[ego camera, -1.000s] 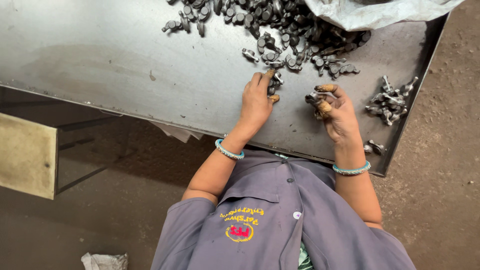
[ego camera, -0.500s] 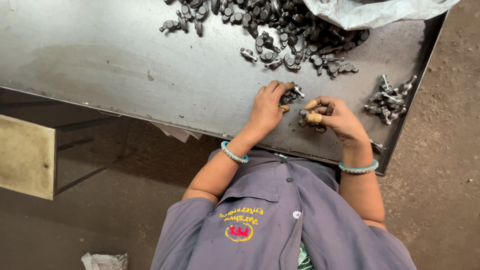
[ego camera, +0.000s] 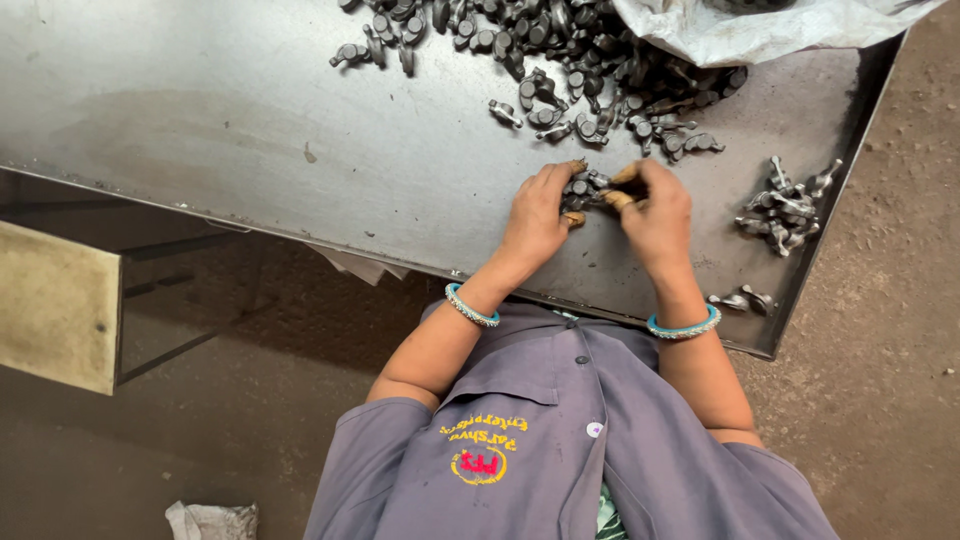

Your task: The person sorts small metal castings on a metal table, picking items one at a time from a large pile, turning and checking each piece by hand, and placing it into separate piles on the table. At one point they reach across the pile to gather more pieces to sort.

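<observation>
My left hand (ego camera: 535, 215) and my right hand (ego camera: 660, 210) meet over the grey metal table (ego camera: 250, 130), fingers curled around a few small dark metal parts (ego camera: 588, 188) held between them. Each hand grips some of these parts. A big heap of the same dark forged parts (ego camera: 560, 50) lies just beyond the hands, toward the far side of the table. Both wrists wear turquoise bangles, and grey shirt sleeves show below.
A small group of sorted parts (ego camera: 790, 205) lies near the table's right edge, with two more parts (ego camera: 745, 298) at the near corner. A white sack (ego camera: 760, 25) rests at the far right. A yellowish board (ego camera: 55, 305) stands left, below the table, and crumpled cloth (ego camera: 210, 520) lies on the dirt floor.
My left hand drew back from the edge of the heap with parts and moved right. My right hand shifted left to meet it, and both now close on the parts together.
</observation>
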